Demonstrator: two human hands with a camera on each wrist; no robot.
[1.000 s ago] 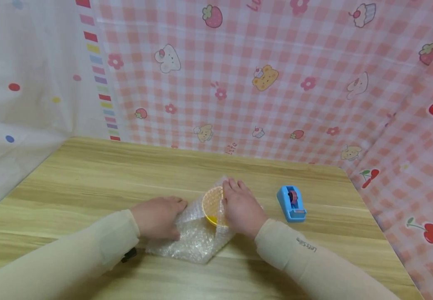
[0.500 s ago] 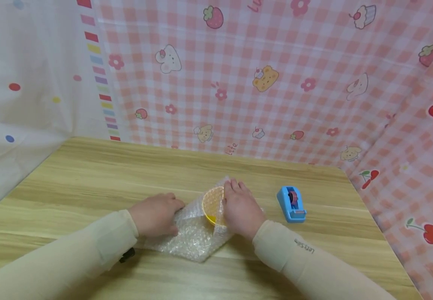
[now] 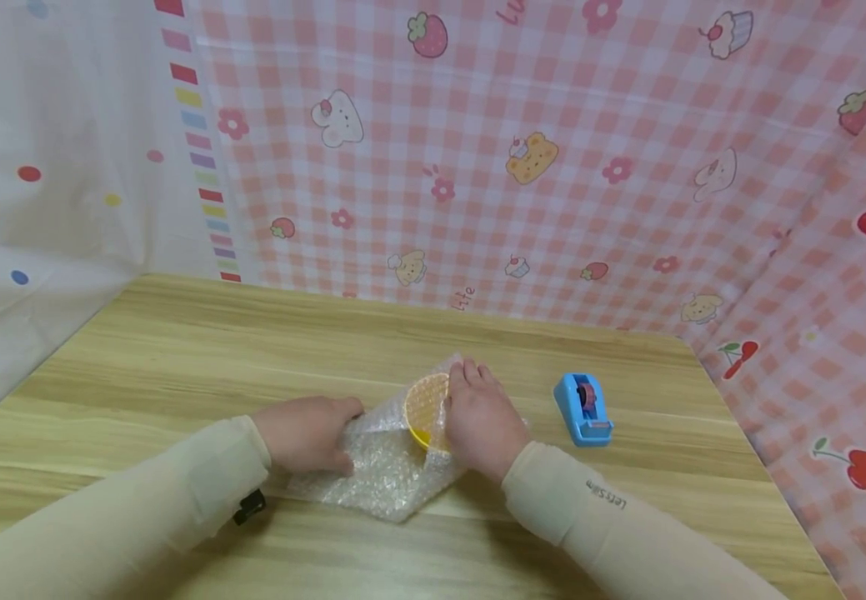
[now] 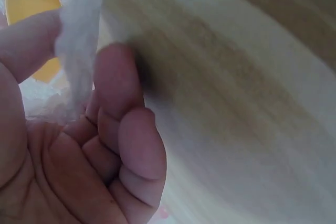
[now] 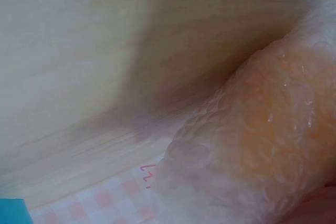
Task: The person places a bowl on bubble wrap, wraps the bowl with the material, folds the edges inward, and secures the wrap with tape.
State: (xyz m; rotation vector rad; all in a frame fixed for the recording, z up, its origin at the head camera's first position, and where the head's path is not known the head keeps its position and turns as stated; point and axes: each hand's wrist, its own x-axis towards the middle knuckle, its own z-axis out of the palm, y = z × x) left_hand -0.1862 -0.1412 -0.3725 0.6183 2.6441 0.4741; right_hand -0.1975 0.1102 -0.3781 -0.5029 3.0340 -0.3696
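Clear, crinkled plastic bubble wrap (image 3: 391, 479) is enclosing much of a yellow, round-rimmed container (image 3: 425, 417), with a layer stretching over its opening, on a pale wood-grain table (image 3: 200, 358). To the container's left, the person's left hand (image 3: 305, 435) is grasping the wrap's edge — the left wrist view is showing the film passing between the thumb and bent fingers. Against the container's right side, the right hand (image 3: 485, 418) is pressing the wrap; I cannot tell whether its fingers are closing around it, since the thumb is staying hidden. Farther right of the container, apart from the right hand, a light-blue plastic tape dispenser (image 3: 581, 417) is sitting, holding a pinkish roll (image 3: 587, 395). Behind the container, a pink-and-white checked cloth (image 3: 470, 212) is hanging — cherries, strawberries and cartoon animals dotting it.
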